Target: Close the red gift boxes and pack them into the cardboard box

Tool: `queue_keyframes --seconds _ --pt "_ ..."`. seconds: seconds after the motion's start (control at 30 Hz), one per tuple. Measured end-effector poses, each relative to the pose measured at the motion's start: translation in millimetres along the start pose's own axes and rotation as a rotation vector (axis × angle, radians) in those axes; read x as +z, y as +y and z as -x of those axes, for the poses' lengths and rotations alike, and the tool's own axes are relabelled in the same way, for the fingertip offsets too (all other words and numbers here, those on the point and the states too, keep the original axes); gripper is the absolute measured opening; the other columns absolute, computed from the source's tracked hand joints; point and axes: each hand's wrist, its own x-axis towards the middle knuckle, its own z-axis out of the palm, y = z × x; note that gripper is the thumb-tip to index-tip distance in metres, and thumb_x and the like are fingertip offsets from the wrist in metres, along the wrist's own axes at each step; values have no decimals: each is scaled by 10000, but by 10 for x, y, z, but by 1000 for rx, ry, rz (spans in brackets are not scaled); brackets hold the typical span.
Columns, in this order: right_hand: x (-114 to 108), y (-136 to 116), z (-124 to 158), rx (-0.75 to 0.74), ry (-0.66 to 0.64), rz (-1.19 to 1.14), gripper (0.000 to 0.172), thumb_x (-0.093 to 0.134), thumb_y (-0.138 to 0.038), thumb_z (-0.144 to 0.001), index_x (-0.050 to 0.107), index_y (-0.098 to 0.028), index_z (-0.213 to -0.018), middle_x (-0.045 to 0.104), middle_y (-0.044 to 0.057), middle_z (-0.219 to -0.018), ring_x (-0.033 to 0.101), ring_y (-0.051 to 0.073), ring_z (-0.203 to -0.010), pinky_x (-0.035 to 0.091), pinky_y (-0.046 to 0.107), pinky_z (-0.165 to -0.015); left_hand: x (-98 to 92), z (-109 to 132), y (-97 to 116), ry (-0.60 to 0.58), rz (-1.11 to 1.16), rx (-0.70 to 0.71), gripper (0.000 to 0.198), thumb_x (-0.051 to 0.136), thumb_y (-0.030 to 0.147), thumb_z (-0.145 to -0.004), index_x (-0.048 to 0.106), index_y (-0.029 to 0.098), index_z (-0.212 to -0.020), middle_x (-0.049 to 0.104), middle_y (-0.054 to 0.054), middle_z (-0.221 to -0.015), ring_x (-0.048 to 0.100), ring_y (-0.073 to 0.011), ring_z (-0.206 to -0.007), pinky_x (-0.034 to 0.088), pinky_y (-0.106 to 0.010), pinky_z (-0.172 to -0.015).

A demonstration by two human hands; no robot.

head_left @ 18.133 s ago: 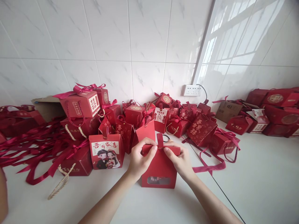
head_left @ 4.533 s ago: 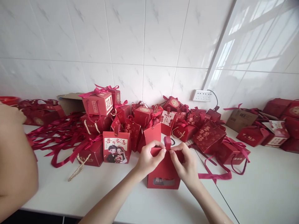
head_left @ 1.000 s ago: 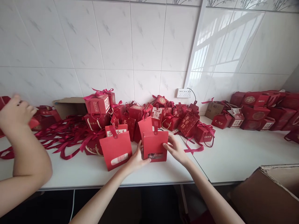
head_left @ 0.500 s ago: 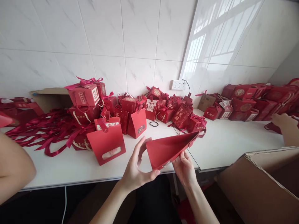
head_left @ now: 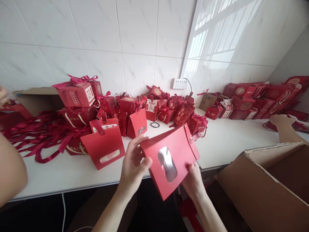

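Between my two hands, over the table's front edge, is a red paper gift box [head_left: 154, 145] with a clear oblong window and a ribbon handle at its top. My left hand [head_left: 134, 164] grips its left end, thumb on the front. At its lower right, my right hand [head_left: 194, 178] pinches it with the thumb in front; the other fingers are partly hidden behind. Left of my hands, a similar red box [head_left: 108, 141] with a window and ribbon handle stands on the white table [head_left: 58, 175]. Another windowed red box [head_left: 137, 122] stands behind.
Stacked red boxes [head_left: 78, 93] and loose ribbons [head_left: 45, 132] lie at left. More boxes [head_left: 166, 112] line the wall, near a black ring [head_left: 154, 124]. An open carton [head_left: 231, 180] stands right. A person's arm [head_left: 11, 161] is left; another person's hand [head_left: 282, 120] is right.
The held box has turned from showing its side to showing its windowed front. The hand at far right has shifted left, and the whole view has moved slightly.
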Motion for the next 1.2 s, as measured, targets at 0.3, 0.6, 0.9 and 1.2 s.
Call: queue_keyframes --seconds 0.3,0.6,0.9,1.2 --pt "125 -153 74 177 41 -144 452 609 -564 -743 627 -241 -1059 678 63 -1048 675 219 -840 598 279 -566 44 -23 -50 -62 191 -206 400 539 494 -823 563 245 -1136 635 -47 -1141 607 -234 -1029 534 -280 -772" --pt "205 -164 145 415 -16 -361 424 665 -571 -682 674 -236 -941 702 27 -839 646 111 -579 502 129 -389 93 -17 -8 -64 225 -284 422 570 457 -807 546 220 -1155 662 -59 -1073 638 -232 -929 541 -287 -711" --pt "188 -254 210 -57 197 66 382 740 -502 -617 669 -185 -818 692 63 -722 600 160 -507 487 235 -403 47 150 -150 -14 466 -316 588 371 625 -821 468 248 -1262 656 -72 -1073 612 -286 -1006 526 -393 -802" --pt "157 -285 305 -242 310 194 515 775 -479 -563 659 -194 -976 703 99 -898 665 290 -837 564 379 -674 89 174 -121 75 709 -472 671 478 609 -787 402 233 -1337 620 -96 -1177 523 -335 -1150 409 -467 -958"
